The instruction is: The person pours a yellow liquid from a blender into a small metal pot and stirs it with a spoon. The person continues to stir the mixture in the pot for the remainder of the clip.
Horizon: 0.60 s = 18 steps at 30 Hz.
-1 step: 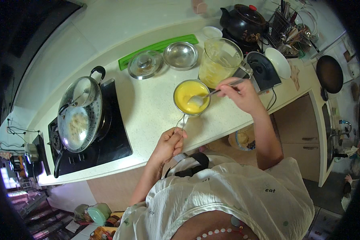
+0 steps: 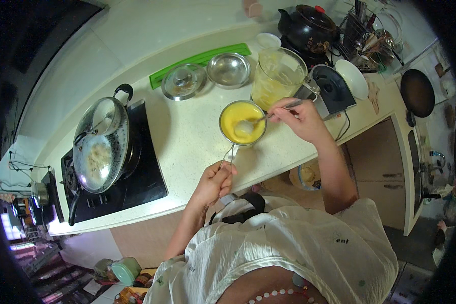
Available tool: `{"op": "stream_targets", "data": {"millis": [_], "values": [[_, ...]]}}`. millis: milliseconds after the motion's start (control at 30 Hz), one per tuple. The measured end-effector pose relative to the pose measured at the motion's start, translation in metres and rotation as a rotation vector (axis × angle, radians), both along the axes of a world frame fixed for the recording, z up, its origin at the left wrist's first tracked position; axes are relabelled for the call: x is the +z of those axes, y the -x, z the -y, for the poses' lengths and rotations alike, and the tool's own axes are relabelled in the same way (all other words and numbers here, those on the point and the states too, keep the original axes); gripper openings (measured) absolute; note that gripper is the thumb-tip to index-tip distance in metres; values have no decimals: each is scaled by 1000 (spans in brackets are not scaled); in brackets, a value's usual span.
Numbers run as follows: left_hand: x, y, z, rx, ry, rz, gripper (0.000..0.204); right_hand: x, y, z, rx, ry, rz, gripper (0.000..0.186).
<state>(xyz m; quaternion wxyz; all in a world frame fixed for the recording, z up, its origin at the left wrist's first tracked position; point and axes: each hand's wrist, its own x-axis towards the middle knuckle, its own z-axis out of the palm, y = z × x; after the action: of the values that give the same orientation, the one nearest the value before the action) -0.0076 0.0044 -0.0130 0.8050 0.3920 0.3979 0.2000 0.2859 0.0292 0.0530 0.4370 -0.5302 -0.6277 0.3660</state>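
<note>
In the head view a small metal pan [image 2: 230, 116] holding smooth yellow liquid sits near the middle of the counter. My left hand [image 2: 215, 180] is closed on its wire handle. My right hand [image 2: 301, 121] grips a metal spoon [image 2: 263, 118], whose bowl dips into the liquid with something pale on it. Just behind stands a large clear jug [image 2: 271, 76] smeared with yellow. A steel bowl [image 2: 228, 71] and a metal lid [image 2: 183, 82] lie behind the pan, beside a long green strip [image 2: 162, 73].
At left a lidded wok [image 2: 101, 147] stands on a black hob [image 2: 152, 182]. At right are a black appliance [image 2: 329, 91], white bowl [image 2: 351, 78], dark kettle [image 2: 309, 28], utensil rack [image 2: 362, 40] and frying pan [image 2: 418, 93]. The counter's front edge [image 2: 273, 167] runs before my body.
My right hand has moved slightly to the left, and the spoon's bowl has shifted a little left within the yellow liquid. My left hand and the pan look unmoved.
</note>
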Motion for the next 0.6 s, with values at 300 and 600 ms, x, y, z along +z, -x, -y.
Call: {"op": "stream_targets", "data": {"millis": [300, 600], "values": [[0, 0, 0, 7, 20, 33, 25, -12, 1, 3, -28, -56, 27, 15], [4, 0, -1, 3, 18, 14, 24, -8, 1, 2, -73, 11, -48, 17]]}}
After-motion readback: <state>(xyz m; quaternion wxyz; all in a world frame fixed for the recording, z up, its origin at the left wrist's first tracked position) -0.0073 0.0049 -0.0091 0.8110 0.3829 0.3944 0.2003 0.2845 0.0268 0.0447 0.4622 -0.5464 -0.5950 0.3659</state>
